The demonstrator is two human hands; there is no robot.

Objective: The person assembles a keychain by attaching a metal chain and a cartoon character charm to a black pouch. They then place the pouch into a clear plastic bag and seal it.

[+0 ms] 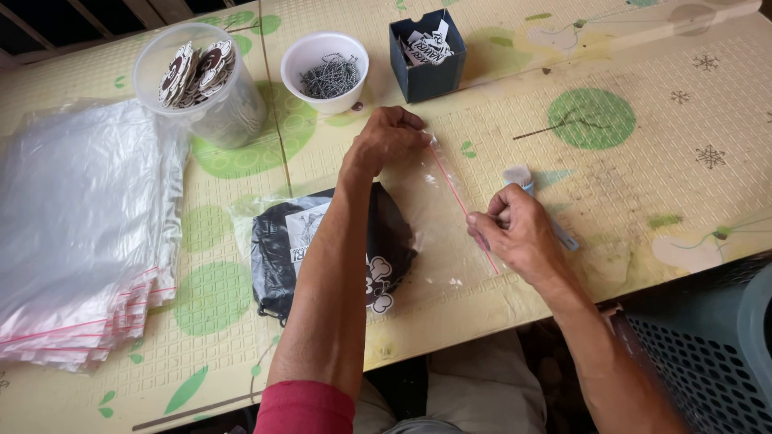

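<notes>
A clear zip bag point(430, 233) lies on the table with a folded black printed garment point(277, 249) inside it. My left hand point(388, 138) pinches the far end of the bag's red zip strip point(458, 201). My right hand point(519, 233) pinches the near end of the same strip. Under my right hand lies a small brush point(521, 177) with a light blue handle, partly hidden.
A stack of empty clear zip bags point(80, 225) lies at the left. At the back stand a clear tub of round printed tags point(197, 80), a white bowl of ball chains point(326, 71) and a dark blue box of cards point(426, 52). A dark plastic basket point(708, 354) sits at the lower right.
</notes>
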